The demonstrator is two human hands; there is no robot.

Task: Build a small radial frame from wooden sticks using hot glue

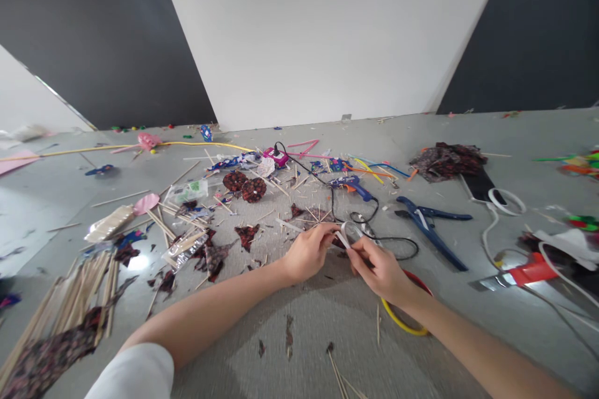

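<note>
Pinching a pale strip between both hands, on the near side of the glue gun

Both hands meet over the grey floor (468, 336), directly toward the person from the blue glue gun (353, 186). The left hand (309, 252) and the right hand (379, 268) each close thumb and fingertips on a small pale strip (347, 235), which looks like tape or paper; it is too small to tell which. The strip sits in the gap between the two hands and is raised a little off the floor. It appears bent into a loop. Its long axis runs roughly from one hand to the other, tilting away from the person toward the glue gun. Neither hand is plainly nearer, since each grips one end, though the right hand's fingertips reach slightly further up the strip.

A black cord (397, 243) runs from the glue gun's side and curls just beyond the right hand. Blue cutters (433, 224) lie to the right of the glue gun, well apart from the hands. A yellow and red ring (402, 323) lies under the right wrist. Crossed thin sticks (312, 217) with dark fabric scraps lie just beyond the left hand, nearer the person than the glue gun.
</note>
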